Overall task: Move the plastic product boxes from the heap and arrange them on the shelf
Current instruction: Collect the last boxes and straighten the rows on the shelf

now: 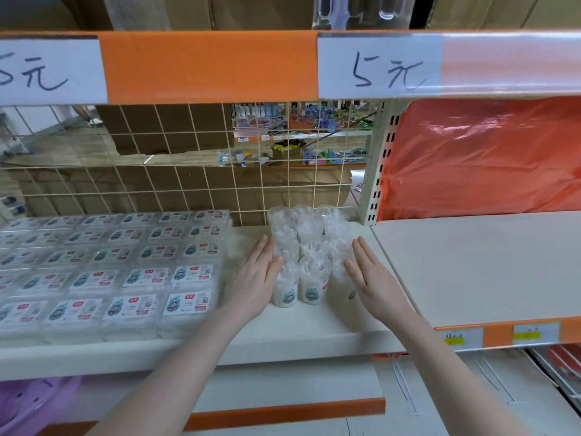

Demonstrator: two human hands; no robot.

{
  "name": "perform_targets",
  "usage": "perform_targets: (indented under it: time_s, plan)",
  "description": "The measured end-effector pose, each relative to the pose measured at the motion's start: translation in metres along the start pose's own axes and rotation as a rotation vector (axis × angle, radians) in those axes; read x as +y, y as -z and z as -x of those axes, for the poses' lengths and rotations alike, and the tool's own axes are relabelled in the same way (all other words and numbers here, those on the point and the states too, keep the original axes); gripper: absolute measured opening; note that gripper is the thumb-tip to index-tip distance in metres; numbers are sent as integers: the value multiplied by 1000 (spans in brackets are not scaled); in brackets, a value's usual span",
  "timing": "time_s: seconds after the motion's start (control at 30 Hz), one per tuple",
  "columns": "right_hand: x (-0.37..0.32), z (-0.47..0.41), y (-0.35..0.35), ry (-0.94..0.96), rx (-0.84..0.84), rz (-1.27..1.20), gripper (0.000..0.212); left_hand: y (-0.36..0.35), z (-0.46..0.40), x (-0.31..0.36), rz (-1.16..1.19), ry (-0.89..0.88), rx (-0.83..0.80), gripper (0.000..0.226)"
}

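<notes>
Several clear round plastic product boxes point(312, 256) filled with white swabs stand in a tight block of three columns on the cream shelf point(314, 328). My left hand point(256, 278) lies flat with straight fingers against the block's left side. On the opposite side, my right hand point(374, 278) presses with straight fingers too. Neither hand holds anything. To the left, flat clear rectangular product boxes point(125, 265) with labelled lids lie in neat rows that fill that part of the shelf.
A wire mesh back panel point(188, 184) closes the shelf behind. An upright post point(375, 171) divides off the right bay point(471, 262), backed by orange plastic sheeting point(484, 152). The upper shelf edge point(220, 67) carries handwritten price tags. A purple basin point(28, 404) sits below left.
</notes>
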State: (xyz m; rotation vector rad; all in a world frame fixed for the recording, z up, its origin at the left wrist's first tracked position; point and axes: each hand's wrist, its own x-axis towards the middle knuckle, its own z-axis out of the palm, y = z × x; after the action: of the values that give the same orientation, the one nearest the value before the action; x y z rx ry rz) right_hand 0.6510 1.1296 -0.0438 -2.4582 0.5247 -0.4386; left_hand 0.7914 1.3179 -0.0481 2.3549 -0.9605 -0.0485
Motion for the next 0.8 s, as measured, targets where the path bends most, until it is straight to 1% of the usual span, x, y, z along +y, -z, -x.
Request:
perform_targets:
  time_s: [0.13,0.27,0.37,0.47,0.63,0.8]
  plan:
    - [2,-1,2,28,0,50,64,-4,1,2,43,0,6,52]
    - [1,-1,4,53,6,73,64,-6,1,-1,56,-18,18,53]
    - [3,-6,11,49,10,27,65,-2,-2,-5,71,-36,29,54]
    - [8,-24,23,20,-1,27,64,6,-17,-3,128,-1,46,52]
    - [11,-61,32,-1,-110,72,62,22,-54,-2,187,103,-53,55]
    - [11,-86,33,6,-163,80,61,31,-85,-3,253,184,-94,56]
